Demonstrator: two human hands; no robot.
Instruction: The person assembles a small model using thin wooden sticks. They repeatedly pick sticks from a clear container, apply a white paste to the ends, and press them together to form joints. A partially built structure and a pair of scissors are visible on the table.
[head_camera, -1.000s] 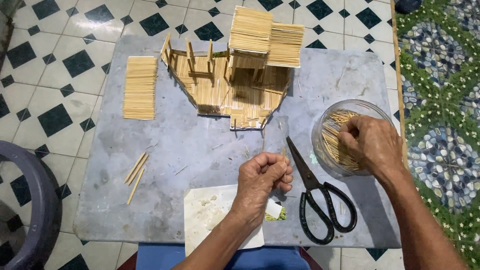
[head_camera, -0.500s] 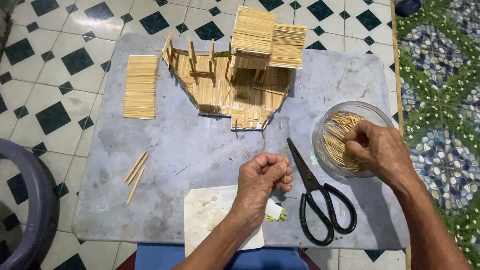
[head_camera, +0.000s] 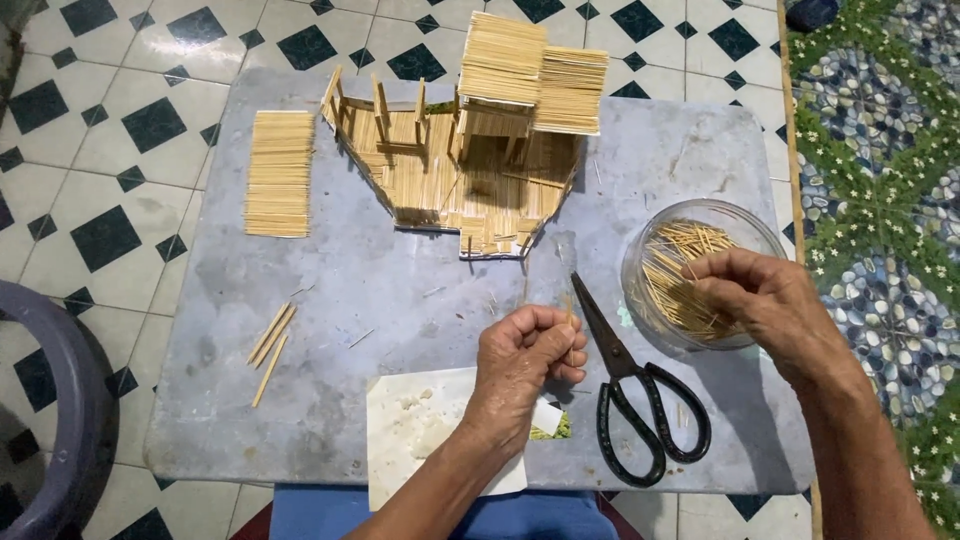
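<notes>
**Kid:** What is the left hand (head_camera: 525, 360) doing?

**Helper:** It is curled up tight on the gray table (head_camera: 420, 290). A thin stick (head_camera: 569, 312) pokes up out of its fingers, so it is pinching that stick.

**Kid:** And the right hand (head_camera: 765, 305)?

**Helper:** It is over at three o'clock from the left hand. Its fingers dip into a clear round bowl (head_camera: 700, 275) full of thin sticks (head_camera: 680, 275). The fingertips are bunched on the sticks, but I cannot tell if they hold one.

**Kid:** What lies between the two hands?

**Helper:** Black scissors (head_camera: 640, 390). They lie flat and closed, tips pointing to eleven o'clock.

**Kid:** What is under the left wrist?

**Helper:** A white paper (head_camera: 410, 430) with white lumps on it, at six o'clock on the table. A small green bit (head_camera: 552, 428) sits just beside it.

**Kid:** What is at the far edge?

**Helper:** At twelve o'clock stands a little stick house (head_camera: 470, 150) with a stick roof. At ten o'clock lies a flat mat of sticks (head_camera: 280, 172). Three loose sticks (head_camera: 270, 345) lie at eight o'clock.

**Kid:** And around the table?

**Helper:** A floor (head_camera: 90, 180) of white and dark tiles, and a flower rug (head_camera: 880, 180) on the right.
</notes>
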